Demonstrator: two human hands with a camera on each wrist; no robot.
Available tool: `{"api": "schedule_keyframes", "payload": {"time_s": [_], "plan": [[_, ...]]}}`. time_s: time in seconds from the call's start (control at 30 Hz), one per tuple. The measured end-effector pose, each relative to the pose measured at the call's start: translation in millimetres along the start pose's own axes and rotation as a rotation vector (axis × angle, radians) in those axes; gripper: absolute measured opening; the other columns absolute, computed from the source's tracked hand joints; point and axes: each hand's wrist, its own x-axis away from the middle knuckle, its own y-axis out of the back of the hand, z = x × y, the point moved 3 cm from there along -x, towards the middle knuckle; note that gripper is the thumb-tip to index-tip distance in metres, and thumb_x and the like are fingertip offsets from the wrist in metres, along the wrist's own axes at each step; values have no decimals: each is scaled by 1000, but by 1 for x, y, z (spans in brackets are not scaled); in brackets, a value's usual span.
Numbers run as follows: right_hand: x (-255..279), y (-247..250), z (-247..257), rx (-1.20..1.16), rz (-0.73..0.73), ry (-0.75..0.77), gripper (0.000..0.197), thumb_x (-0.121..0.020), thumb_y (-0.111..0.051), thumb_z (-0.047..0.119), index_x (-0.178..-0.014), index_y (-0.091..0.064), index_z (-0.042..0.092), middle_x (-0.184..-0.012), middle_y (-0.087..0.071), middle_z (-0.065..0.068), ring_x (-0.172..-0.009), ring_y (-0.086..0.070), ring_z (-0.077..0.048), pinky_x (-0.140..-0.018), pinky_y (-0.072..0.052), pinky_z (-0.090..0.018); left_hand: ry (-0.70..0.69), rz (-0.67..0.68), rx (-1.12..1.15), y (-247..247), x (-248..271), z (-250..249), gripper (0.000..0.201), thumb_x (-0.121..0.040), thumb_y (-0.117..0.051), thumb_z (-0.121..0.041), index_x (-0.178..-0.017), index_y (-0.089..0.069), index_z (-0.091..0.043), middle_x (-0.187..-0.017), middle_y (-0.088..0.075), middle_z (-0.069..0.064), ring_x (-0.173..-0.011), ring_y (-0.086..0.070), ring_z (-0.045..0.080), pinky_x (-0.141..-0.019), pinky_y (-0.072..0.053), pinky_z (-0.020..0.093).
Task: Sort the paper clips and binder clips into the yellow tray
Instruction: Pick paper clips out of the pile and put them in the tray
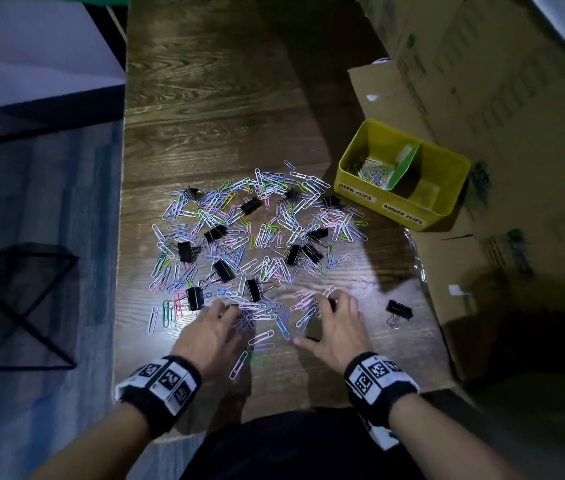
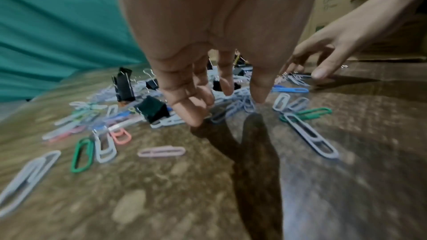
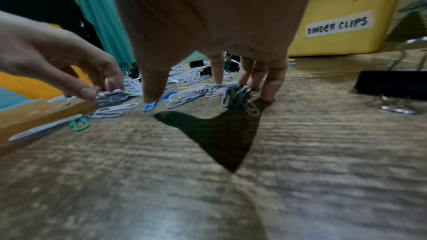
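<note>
A wide heap of coloured paper clips point(image 1: 260, 233) mixed with black binder clips point(image 1: 224, 270) covers the wooden table point(image 1: 212, 98). The yellow tray point(image 1: 395, 206) stands at the right, labelled PAPER CLIPS and BINDER CLIPS; its left compartment holds several paper clips point(image 1: 373, 171). My left hand point(image 1: 231, 315) reaches into the near edge of the heap, fingertips point(image 2: 196, 118) down among pale clips. My right hand point(image 1: 314, 320) lies beside it, three fingers point(image 3: 270, 87) pressing on a small clump of clips point(image 3: 238, 96), thumb spread apart. Neither hand visibly holds anything.
One binder clip point(image 1: 399, 310) lies alone right of my right hand, large in the right wrist view point(image 3: 390, 85). Cardboard boxes point(image 1: 482, 81) crowd the table's right side behind the tray point(image 3: 335, 43). A black mesh rack point(image 1: 25, 299) stands on the floor left of the table's edge.
</note>
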Motion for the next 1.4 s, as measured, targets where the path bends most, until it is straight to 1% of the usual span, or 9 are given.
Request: {"api": "schedule_keyframes", "payload": {"time_s": [0.13, 0.23, 0.33, 0.53, 0.73, 0.9, 1.07, 1.3, 1.4], "plan": [[0, -5, 14, -40, 30, 96, 90, -70, -67, 62, -141, -27, 23, -135, -28, -11, -127, -26, -27, -106, -31, -37, -90, -11, 60, -15, 6, -28, 46, -88, -53, -41, -128, -41, -22, -124, -42, 4, -110, -45, 22, -85, -51, 36], [0, 0, 13, -49, -43, 34, 97, -66, -67, 65, -142, -24, 24, -134, -29, -11, -126, -28, -26, -107, -34, -39, 104, 3, 53, -19, 12, -30, 68, -76, -63, -52, -129, -32, -26, -121, -38, 4, -107, -46, 23, -82, -52, 37], [2, -1, 13, -48, 21, -59, 109, -65, -65, 70, -147, -13, 19, -134, -28, -12, -125, -29, -28, -104, -35, -39, 257, 126, 122, -31, 22, -25, 85, -68, -74, -43, -131, -20, -25, -120, -34, 8, -101, -53, 28, -88, -50, 39], [-5, -9, 24, -73, 33, 91, 92, -71, -73, 50, -143, -26, 19, -136, -30, -10, -126, -30, -27, -107, -32, -35, 0, 16, 193, -40, 0, -57, 58, -73, -46, 5, -129, -39, -11, -118, -41, 14, -101, -54, 32, -88, -48, 38], [-3, -2, 10, -59, 51, -23, 98, -71, -74, 48, -146, -20, 14, -136, -31, -14, -123, -34, -31, -105, -34, -38, -123, 9, 134, -35, -25, -65, 83, -73, -72, -17, -139, -21, -28, -139, -25, 13, -102, -57, 26, -85, -53, 37], [-1, -1, 20, -128, 155, 70, 51, -82, -67, 10, -129, -46, 7, -134, -44, -13, -114, -54, -33, -97, -44, -40, -164, 27, 88, -28, -34, -78, 29, -88, -54, -14, -117, -56, -12, -133, -40, 13, -109, -52, 31, -90, -46, 36], [-5, -6, 17, -110, 128, 71, 32, -83, -49, -4, -107, -63, 11, -101, -66, -15, -93, -66, -29, -80, -54, -36, -232, -12, 109, -26, -38, -71, 16, -89, -55, -13, -102, -63, -10, -134, -42, 8, -106, -57, 31, -92, -48, 37], [-6, 2, 2, -322, 172, -88, 16, -92, -48, 8, -89, -63, 5, -82, -63, -16, -70, -59, -26, -62, -42, -27, -224, -130, 332, -17, -39, -51, 19, -85, -64, -18, -103, -68, -13, -108, -69, 2, -97, -65, 17, -90, -49, 26], [-9, 12, -7, -494, 130, -123, 12, -89, -61, 21, -93, -70, 14, -92, -70, -11, -80, -62, -23, -73, -47, -24, -94, -147, 522, 1, -38, -48, 18, -78, -73, -18, -96, -71, -16, -97, -68, -11, -80, -64, 5, -79, -50, 16]]}}
